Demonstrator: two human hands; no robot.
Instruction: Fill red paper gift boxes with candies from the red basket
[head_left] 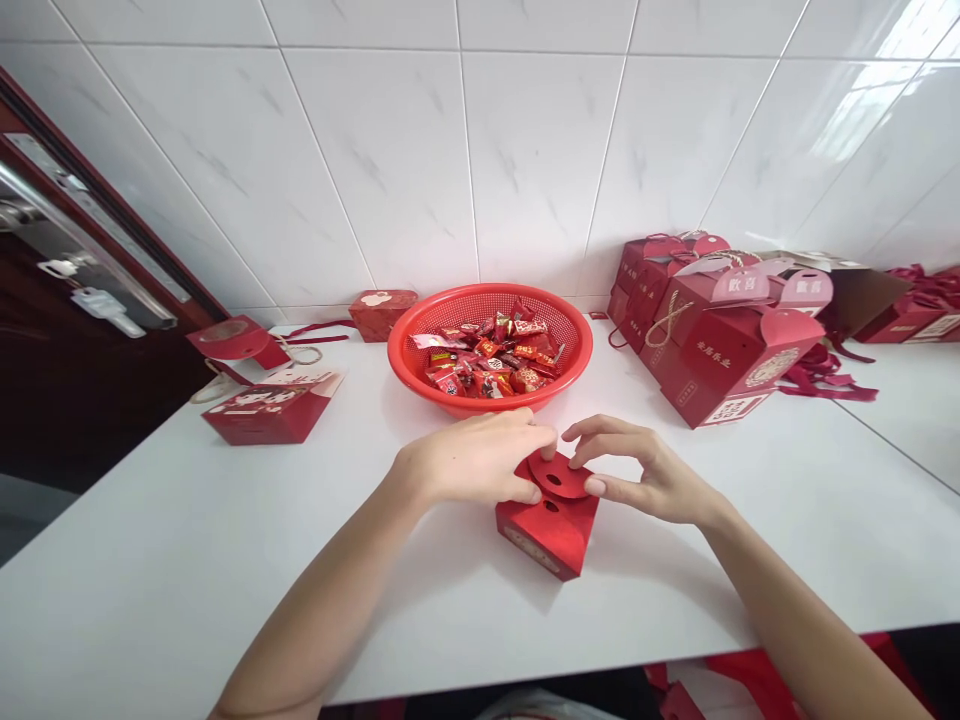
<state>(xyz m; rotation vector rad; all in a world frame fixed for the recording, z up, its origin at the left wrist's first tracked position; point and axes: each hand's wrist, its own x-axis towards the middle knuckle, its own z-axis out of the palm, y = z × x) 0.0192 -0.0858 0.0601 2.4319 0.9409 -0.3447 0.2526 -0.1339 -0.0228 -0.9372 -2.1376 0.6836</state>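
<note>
A small red gift box (551,535) with a pale label on its front side stands on the white table in front of me. Its top flaps are folded over, and a hole shows in each of two flaps. My left hand (480,460) is curled over the box's left and back, thumb and fingertips on the flaps. From the right, my right hand (649,470) has its thumb and bent fingertips against the edge of the rounded top flap. Just behind the box is a red plastic basket (401,365) of wrapped candies (491,360).
Several filled-out red boxes with handles (720,340) stand at the right against the tiled wall. Dark red ribbons (829,385) lie beside them. At the left are an open box with a cord (266,415) and another red box (382,315). A door with keys (105,300) borders the table.
</note>
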